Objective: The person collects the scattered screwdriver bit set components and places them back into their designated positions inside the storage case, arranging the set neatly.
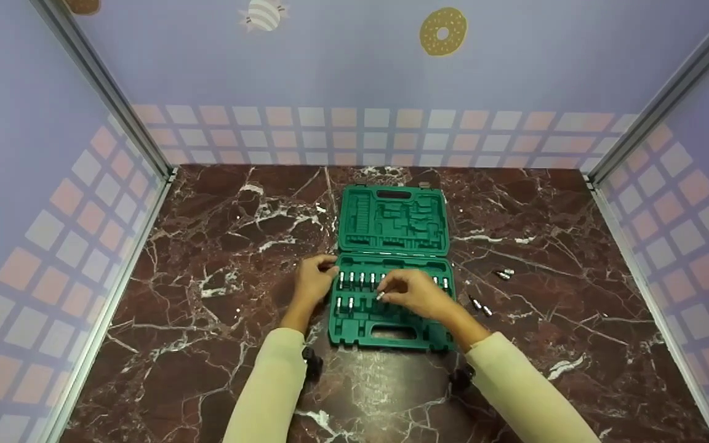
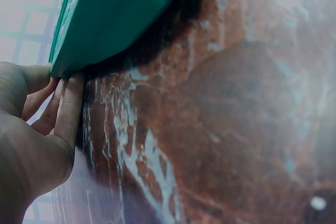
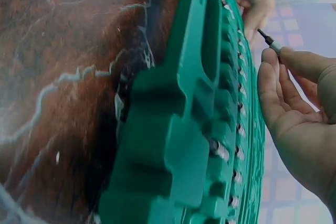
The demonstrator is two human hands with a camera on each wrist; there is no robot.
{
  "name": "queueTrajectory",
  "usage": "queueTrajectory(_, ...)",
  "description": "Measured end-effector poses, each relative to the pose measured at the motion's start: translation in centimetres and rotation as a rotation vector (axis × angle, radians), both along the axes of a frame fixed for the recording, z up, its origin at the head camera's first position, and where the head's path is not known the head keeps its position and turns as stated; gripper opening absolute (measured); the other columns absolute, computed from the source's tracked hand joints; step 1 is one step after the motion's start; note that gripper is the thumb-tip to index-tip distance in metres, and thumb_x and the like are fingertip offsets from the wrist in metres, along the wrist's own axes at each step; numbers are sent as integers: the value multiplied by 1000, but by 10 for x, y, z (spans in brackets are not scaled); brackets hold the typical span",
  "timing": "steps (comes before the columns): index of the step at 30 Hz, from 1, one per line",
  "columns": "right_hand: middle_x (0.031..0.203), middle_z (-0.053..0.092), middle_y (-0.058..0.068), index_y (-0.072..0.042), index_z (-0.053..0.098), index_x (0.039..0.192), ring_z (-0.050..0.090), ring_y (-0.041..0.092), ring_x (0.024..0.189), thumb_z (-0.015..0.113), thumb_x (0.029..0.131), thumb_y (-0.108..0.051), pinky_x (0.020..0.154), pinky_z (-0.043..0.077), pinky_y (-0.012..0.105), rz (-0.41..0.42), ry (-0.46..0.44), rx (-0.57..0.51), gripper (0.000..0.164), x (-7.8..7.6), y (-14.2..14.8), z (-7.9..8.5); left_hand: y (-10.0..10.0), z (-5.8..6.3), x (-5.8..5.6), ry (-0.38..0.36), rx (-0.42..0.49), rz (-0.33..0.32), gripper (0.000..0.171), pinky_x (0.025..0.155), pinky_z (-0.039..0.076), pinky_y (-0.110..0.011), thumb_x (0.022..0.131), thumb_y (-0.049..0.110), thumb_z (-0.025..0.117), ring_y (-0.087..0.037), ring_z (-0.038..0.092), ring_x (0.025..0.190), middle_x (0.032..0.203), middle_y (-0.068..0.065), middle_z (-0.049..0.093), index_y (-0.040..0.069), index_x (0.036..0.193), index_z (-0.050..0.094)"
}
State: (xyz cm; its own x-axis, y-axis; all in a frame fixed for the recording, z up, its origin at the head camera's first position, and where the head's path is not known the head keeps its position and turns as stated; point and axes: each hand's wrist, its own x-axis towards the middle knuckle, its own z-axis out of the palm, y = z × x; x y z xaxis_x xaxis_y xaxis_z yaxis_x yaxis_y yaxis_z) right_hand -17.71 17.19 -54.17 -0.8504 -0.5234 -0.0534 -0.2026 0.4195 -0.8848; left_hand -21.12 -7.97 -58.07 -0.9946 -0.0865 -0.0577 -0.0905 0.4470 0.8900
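A green plastic socket case [image 1: 394,253] lies unfolded on the marbled table, its lid away from me. My right hand [image 1: 415,292] is over the lower half and pinches a bit socket [image 3: 272,43], silver at the base with a thin dark tip, between thumb and fingertips. The bit is raised above the slots, tip pointing away from the palm. At the left edge, my left hand [image 1: 316,280] holds the case's side, with its thumb [image 2: 38,77] at the rim and the other fingers along the outside. Several bit sockets [image 1: 351,280] stand in the slots; my right hand hides some.
On the table right of the case lie loose bit sockets [image 1: 504,274], with more dark-tipped bit sockets [image 1: 480,306] nearer to me. Patterned panels [image 1: 367,135] close off the back and both sides of the table. The lid [image 1: 394,221] holds moulded hollows.
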Motion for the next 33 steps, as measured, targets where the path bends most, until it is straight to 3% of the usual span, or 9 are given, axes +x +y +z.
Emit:
queueTrajectory(12, 99, 77, 3, -7, 75, 105, 73, 16, 91, 75, 95, -12, 82, 60, 34, 45, 125, 231, 11, 4, -33, -4, 0, -2, 0, 12, -16, 11, 21, 90, 56, -46, 95, 8, 73, -29, 71, 101, 106, -12, 77, 6, 115, 79)
queueTrajectory(18, 99, 77, 4, -8, 77, 103, 73, 18, 89, 75, 95, -13, 81, 60, 36, 38, 160, 258, 10, 3, -39, -6, 1, -1, 0, 16, -17, 11, 20, 89, 56, -46, 95, 9, 73, -29, 71, 100, 105, -12, 77, 6, 115, 79)
queueTrajectory(27, 95, 72, 9, -6, 77, 95, 70, 22, 88, 78, 92, -10, 77, 59, 37, 56, 282, 324, 6, 1, -48, -8, 1, 0, 0, 10, -14, 10, 21, 90, 56, -45, 95, 9, 73, -29, 71, 99, 104, -12, 77, 6, 115, 79)
queueTrajectory(33, 96, 67, 8, -7, 74, 96, 67, 21, 87, 80, 91, -10, 75, 58, 36, 18, 262, 352, 8, 2, -52, -6, 0, 1, 1, 9, -5, 7, 20, 90, 56, -46, 96, 9, 72, -29, 71, 100, 105, -12, 77, 7, 115, 79)
